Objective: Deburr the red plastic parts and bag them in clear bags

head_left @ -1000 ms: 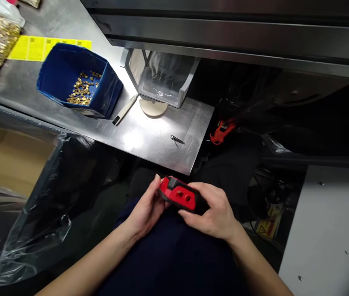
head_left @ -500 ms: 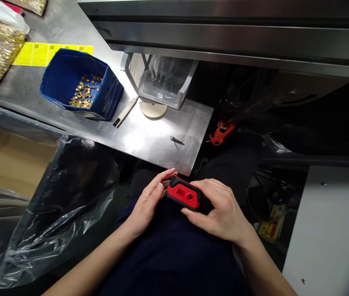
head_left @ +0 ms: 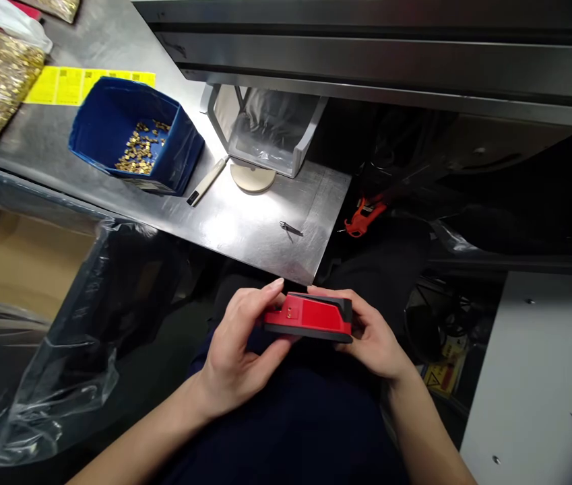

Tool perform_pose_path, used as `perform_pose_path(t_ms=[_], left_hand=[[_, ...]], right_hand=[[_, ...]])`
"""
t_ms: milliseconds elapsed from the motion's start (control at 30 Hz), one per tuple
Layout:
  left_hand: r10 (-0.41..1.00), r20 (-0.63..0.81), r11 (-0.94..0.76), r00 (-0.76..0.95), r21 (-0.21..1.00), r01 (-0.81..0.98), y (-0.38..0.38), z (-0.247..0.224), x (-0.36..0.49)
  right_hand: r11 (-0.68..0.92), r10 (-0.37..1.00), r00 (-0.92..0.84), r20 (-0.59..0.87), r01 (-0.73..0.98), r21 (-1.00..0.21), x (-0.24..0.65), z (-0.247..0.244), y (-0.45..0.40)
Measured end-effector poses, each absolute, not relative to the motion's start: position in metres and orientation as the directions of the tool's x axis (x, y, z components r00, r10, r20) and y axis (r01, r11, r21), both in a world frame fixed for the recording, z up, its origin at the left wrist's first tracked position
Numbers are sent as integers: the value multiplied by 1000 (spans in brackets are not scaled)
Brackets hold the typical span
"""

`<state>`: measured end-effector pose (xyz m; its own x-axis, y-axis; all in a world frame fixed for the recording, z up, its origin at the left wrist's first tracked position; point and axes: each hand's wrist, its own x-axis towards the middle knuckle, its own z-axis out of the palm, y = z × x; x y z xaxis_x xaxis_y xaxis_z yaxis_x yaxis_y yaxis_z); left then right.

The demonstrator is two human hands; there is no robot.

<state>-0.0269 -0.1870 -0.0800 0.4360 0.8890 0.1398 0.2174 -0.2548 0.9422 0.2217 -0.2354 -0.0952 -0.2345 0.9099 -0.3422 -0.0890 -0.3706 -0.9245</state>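
Observation:
Above my lap, in front of the table corner, I hold a red and black handheld device [head_left: 316, 315]; its exact kind does not show. My left hand [head_left: 238, 343] grips its left end, thumb below and fingers above. Around its right end my right hand [head_left: 371, 333] is closed, with fingertips along the top edge. A long red side faces up, with a black part at the right and a black strip along the bottom. The nail clipper [head_left: 292, 228] lies on the metal table [head_left: 260, 239] just beyond my hands.
A blue bin [head_left: 184, 151] with small brass-coloured parts stands on the table. Near it are a white pen-like tool [head_left: 207, 182], a beige half-round disc [head_left: 252, 178] and a clear grey-framed bin [head_left: 300, 151]. A metal ledge [head_left: 366, 64] overhangs the back. Plastic-lined box [head_left: 27, 263] at left; orange tool [head_left: 364, 217] at right.
The red and black device has been turned in my hands, so a long red side now faces up. My left hand has moved from beside it to a grip on its left end.

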Motion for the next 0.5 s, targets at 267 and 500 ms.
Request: perform_pose_path(t_ms=[267,500], left_hand=[[884,30,-105,467,985,135,-192,-69,-29],[893,24,-74,450,993,94,-191,-67,-24]], right_hand=[[-378,912,-241,-332,-177,-909,225,-92,-242],[-382,906,-268,-327,-188,-905,226,-92,-241]])
